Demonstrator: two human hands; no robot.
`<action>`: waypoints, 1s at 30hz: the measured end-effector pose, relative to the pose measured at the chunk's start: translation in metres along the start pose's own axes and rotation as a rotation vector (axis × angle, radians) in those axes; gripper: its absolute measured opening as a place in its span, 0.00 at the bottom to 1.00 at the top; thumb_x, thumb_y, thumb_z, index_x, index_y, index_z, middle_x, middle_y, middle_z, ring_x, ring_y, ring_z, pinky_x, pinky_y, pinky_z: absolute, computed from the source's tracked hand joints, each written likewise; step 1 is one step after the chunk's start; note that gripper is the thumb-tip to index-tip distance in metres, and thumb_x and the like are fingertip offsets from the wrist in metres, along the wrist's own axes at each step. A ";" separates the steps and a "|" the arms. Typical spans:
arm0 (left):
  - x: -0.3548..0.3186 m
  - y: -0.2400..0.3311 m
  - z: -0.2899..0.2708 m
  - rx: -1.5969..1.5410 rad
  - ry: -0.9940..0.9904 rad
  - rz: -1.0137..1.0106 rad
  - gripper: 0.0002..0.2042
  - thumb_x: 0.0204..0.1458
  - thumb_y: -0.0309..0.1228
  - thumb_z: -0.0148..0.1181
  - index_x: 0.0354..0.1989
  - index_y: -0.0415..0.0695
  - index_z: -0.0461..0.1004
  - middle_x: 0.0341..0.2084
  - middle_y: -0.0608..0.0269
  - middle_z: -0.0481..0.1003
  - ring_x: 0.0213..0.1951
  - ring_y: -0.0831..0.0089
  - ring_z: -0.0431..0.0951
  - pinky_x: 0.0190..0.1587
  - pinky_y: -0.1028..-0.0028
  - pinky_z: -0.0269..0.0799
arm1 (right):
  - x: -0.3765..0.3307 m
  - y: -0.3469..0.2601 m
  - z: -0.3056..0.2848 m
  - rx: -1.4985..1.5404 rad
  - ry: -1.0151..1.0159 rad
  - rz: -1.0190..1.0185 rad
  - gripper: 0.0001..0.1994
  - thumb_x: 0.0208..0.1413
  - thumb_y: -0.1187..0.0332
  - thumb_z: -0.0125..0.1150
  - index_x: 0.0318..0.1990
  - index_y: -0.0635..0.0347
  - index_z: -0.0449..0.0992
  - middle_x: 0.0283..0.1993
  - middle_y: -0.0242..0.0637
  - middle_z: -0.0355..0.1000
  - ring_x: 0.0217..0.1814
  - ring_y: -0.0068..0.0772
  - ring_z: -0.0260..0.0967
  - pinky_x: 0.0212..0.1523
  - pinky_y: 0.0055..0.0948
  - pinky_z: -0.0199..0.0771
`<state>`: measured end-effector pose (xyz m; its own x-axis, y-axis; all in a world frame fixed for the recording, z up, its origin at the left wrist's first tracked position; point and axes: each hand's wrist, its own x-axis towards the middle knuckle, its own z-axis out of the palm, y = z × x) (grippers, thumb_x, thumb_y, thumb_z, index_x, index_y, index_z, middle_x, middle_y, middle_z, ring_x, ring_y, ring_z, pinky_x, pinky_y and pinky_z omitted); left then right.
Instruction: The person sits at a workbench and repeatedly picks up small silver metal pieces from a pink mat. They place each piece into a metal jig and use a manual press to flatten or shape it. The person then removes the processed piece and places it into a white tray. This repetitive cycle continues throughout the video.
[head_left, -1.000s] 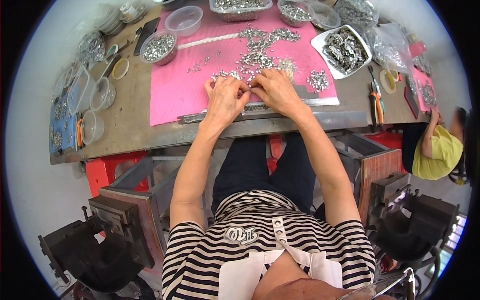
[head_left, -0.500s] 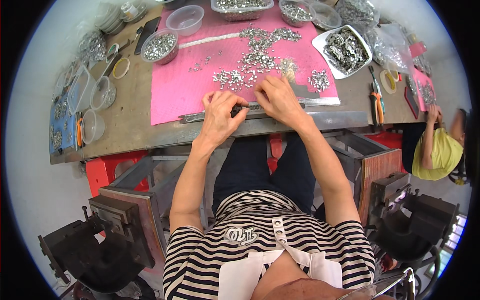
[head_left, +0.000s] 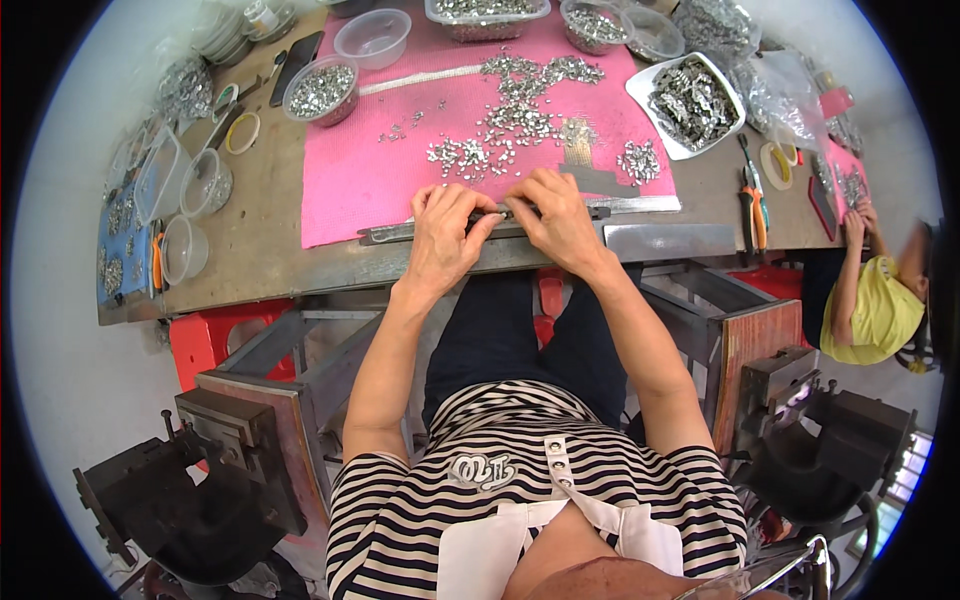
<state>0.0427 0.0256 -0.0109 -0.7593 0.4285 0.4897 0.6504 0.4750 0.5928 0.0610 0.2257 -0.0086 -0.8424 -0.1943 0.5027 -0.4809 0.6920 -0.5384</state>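
My left hand [head_left: 445, 235] is closed, thumb and fingertips pressed together over a long, narrow metal bar [head_left: 385, 235] along the bench's front edge. Close beside it, my right hand [head_left: 553, 222] is also closed, its thumb and fingers pinched over the same bar. Something dark shows between the two sets of fingertips, but the fingers hide most of it. Beyond my hands, many small shiny metal pieces [head_left: 515, 122] lie scattered on a pink mat [head_left: 340, 185]. A smaller heap of pieces [head_left: 638, 162] sits to the right, near a flat grey strip [head_left: 595, 181].
A white dish [head_left: 640, 88] of metal parts stands at the right, near orange-handled pliers [head_left: 748, 215]. Clear tubs [head_left: 320, 92] stand at the back and left. Vises [head_left: 240, 445] flank me below bench height. At far right, a person in yellow [head_left: 875, 310] works.
My right hand has come slightly lower and its fingertips are nearer those of my left hand. The left hand has shifted a little right. The other person's hands have moved.
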 end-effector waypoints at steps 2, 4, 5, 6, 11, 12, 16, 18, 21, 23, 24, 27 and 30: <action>0.001 0.002 0.002 0.027 0.006 0.005 0.06 0.53 0.29 0.68 0.36 0.43 0.78 0.31 0.65 0.76 0.38 0.65 0.74 0.56 0.62 0.58 | 0.009 0.010 0.003 -0.050 0.041 0.008 0.03 0.56 0.72 0.67 0.37 0.58 0.81 0.34 0.35 0.72 0.40 0.40 0.71 0.44 0.38 0.63; 0.001 0.002 0.001 0.038 0.006 0.005 0.06 0.53 0.29 0.68 0.36 0.43 0.79 0.31 0.65 0.76 0.38 0.65 0.74 0.56 0.62 0.58 | 0.019 0.016 0.007 -0.112 0.035 0.022 0.04 0.56 0.70 0.66 0.38 0.58 0.81 0.35 0.37 0.73 0.42 0.41 0.71 0.47 0.40 0.64; 0.001 0.001 0.001 0.034 0.002 0.003 0.05 0.53 0.29 0.68 0.36 0.43 0.79 0.32 0.65 0.76 0.39 0.65 0.74 0.56 0.62 0.58 | 0.024 0.018 0.008 -0.142 0.032 0.029 0.05 0.56 0.70 0.66 0.38 0.58 0.82 0.35 0.38 0.73 0.43 0.42 0.71 0.48 0.41 0.64; 0.000 0.001 0.001 0.029 -0.003 -0.001 0.05 0.54 0.29 0.68 0.36 0.44 0.80 0.32 0.65 0.77 0.39 0.65 0.74 0.56 0.62 0.58 | 0.027 0.022 0.010 -0.166 0.032 0.039 0.05 0.56 0.69 0.67 0.38 0.58 0.82 0.35 0.38 0.73 0.44 0.42 0.72 0.48 0.41 0.65; 0.000 -0.001 0.003 -0.011 0.029 -0.041 0.04 0.56 0.30 0.66 0.37 0.44 0.81 0.30 0.66 0.77 0.38 0.67 0.75 0.57 0.62 0.58 | 0.035 0.031 0.016 -0.259 -0.019 0.083 0.06 0.54 0.68 0.68 0.36 0.58 0.80 0.37 0.39 0.74 0.45 0.43 0.72 0.49 0.43 0.65; 0.001 -0.002 0.003 -0.019 0.038 -0.056 0.04 0.57 0.30 0.66 0.37 0.44 0.82 0.29 0.66 0.77 0.37 0.67 0.75 0.57 0.62 0.58 | 0.036 0.031 0.016 -0.244 -0.022 0.090 0.06 0.54 0.68 0.68 0.36 0.58 0.80 0.37 0.39 0.74 0.45 0.43 0.72 0.49 0.43 0.65; 0.014 -0.006 0.008 0.099 0.081 -0.082 0.05 0.57 0.31 0.66 0.37 0.45 0.82 0.29 0.67 0.78 0.37 0.67 0.76 0.57 0.61 0.57 | 0.035 0.032 0.015 -0.236 -0.034 0.101 0.07 0.54 0.68 0.68 0.36 0.59 0.79 0.37 0.40 0.74 0.45 0.44 0.72 0.49 0.43 0.65; 0.028 -0.011 0.011 0.153 0.104 -0.077 0.05 0.56 0.32 0.66 0.37 0.46 0.82 0.30 0.68 0.78 0.38 0.67 0.76 0.58 0.59 0.56 | 0.035 0.034 0.015 -0.236 -0.031 0.088 0.06 0.55 0.68 0.68 0.37 0.59 0.79 0.38 0.40 0.74 0.45 0.45 0.72 0.48 0.44 0.65; 0.044 -0.019 0.017 0.251 0.071 -0.059 0.05 0.55 0.34 0.67 0.37 0.48 0.83 0.31 0.67 0.79 0.39 0.66 0.75 0.59 0.57 0.55 | 0.033 0.033 0.012 -0.179 -0.020 0.070 0.06 0.55 0.69 0.67 0.37 0.60 0.78 0.37 0.40 0.74 0.44 0.44 0.72 0.48 0.43 0.64; 0.048 -0.025 0.019 0.290 0.038 -0.068 0.06 0.54 0.35 0.68 0.36 0.49 0.83 0.31 0.67 0.79 0.41 0.65 0.75 0.59 0.55 0.54 | 0.026 0.023 0.002 -0.109 -0.029 0.076 0.06 0.56 0.70 0.67 0.37 0.60 0.78 0.37 0.39 0.73 0.43 0.44 0.72 0.47 0.42 0.64; 0.050 -0.027 0.021 0.307 0.020 -0.071 0.06 0.54 0.35 0.68 0.36 0.49 0.83 0.31 0.67 0.79 0.42 0.65 0.75 0.59 0.55 0.54 | 0.022 0.019 -0.004 -0.061 -0.053 0.096 0.06 0.56 0.70 0.67 0.37 0.60 0.78 0.36 0.39 0.73 0.43 0.43 0.71 0.47 0.42 0.64; 0.051 -0.028 0.018 0.321 -0.024 -0.105 0.06 0.53 0.36 0.69 0.35 0.49 0.84 0.32 0.68 0.78 0.42 0.65 0.74 0.59 0.54 0.54 | 0.007 0.005 -0.014 0.051 -0.103 0.118 0.05 0.56 0.70 0.68 0.36 0.61 0.78 0.36 0.38 0.73 0.41 0.42 0.71 0.46 0.40 0.63; 0.054 -0.027 0.016 0.262 -0.090 -0.181 0.06 0.53 0.37 0.69 0.35 0.50 0.83 0.31 0.69 0.78 0.40 0.67 0.73 0.59 0.54 0.53 | -0.001 -0.002 -0.016 0.066 -0.098 0.083 0.06 0.54 0.71 0.69 0.35 0.60 0.78 0.35 0.36 0.72 0.40 0.41 0.70 0.46 0.39 0.63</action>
<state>-0.0160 0.0483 -0.0108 -0.8657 0.3796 0.3263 0.4974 0.7261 0.4747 0.0671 0.2362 0.0027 -0.8979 -0.2073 0.3882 -0.4210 0.6617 -0.6204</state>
